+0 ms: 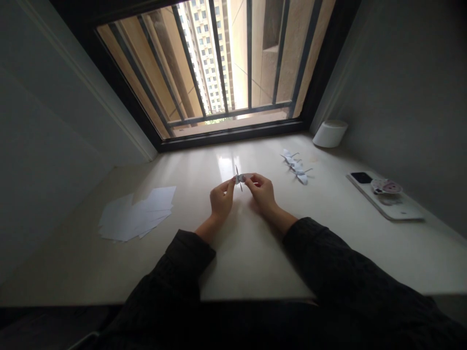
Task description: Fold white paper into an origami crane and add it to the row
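Observation:
Between my two hands is a small folded paper crane, held just above the pale sill, its thin points sticking up and down. My left hand pinches its left side between thumb and finger. On the other side my right hand grips a wing with closed fingertips. Several finished-looking white paper cranes stand in a short row to the right, beyond my right hand. Off to the left lies a loose, fanned pile of white paper sheets.
A phone with a round decorated grip lies at the right. Near the window corner stands a white cylindrical container. The barred window closes off the back, and walls flank the sill on both sides.

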A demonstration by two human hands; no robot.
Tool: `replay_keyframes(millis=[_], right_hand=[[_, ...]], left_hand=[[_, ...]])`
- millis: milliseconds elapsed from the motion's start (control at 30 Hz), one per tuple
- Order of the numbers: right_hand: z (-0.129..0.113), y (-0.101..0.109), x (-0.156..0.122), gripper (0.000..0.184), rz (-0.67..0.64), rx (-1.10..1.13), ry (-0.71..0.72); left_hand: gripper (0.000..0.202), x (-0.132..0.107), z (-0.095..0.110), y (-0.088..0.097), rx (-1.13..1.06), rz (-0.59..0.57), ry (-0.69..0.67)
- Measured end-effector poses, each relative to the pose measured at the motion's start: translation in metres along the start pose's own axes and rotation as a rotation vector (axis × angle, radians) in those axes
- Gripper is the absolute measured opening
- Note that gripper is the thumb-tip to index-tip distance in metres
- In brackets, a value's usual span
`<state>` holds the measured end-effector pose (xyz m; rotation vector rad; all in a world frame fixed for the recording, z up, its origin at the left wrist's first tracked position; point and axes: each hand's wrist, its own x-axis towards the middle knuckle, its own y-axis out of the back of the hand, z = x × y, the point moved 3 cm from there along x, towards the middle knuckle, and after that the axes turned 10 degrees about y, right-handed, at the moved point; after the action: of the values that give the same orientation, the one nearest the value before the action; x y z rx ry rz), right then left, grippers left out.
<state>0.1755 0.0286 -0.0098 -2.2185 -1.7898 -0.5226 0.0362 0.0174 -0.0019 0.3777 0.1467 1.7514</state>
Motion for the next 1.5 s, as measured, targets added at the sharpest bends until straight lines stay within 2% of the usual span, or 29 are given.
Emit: replay_keyframes(millis=[167,367,467,600,700,867,1033,1300,1500], right_hand=[[0.000,-0.002,-0.002,0.033,0.028,-0.002,-0.025],[0.000,-0.004,-0.001,0.036,0.081,-0.049,-0.026],[-0.003,-0.007,-0.003,0.037,0.083,-0.088,-0.011],[-0.005,-0.012,-0.004,0.037,0.073,-0.151,0.030],[-0.004,-0.015,-0.003,0.035,0.051,-0.187,0.020],[-0.006,-0.017,-0.001,0.035,-0.063,-0.230,0.033],[-0.010,-0.018,-0.002,0.036,-0.095,-0.196,0.112],[-0.007,-0.020,-0.005,0.038,-0.082,-0.130,0.133],[-0.005,-0.021,-0.005,0.041,-0.050,-0.036,0.138]], left_hand=[[0.033,-0.003,0.007,-0.001,0.016,-0.006,-0.025],[0.035,0.002,0.004,-0.006,0.185,0.121,0.010],[0.039,0.004,0.003,-0.010,0.259,0.082,-0.021],[0.047,0.006,0.005,-0.010,0.219,0.027,-0.055],[0.046,0.007,0.009,-0.010,0.219,0.013,-0.087],[0.042,0.006,0.016,-0.011,0.250,0.030,-0.145],[0.045,0.004,0.013,-0.014,0.287,0.074,-0.087],[0.048,0.004,0.007,-0.017,0.159,0.075,-0.060],[0.048,0.006,0.004,-0.017,-0.023,0.041,-0.028]])
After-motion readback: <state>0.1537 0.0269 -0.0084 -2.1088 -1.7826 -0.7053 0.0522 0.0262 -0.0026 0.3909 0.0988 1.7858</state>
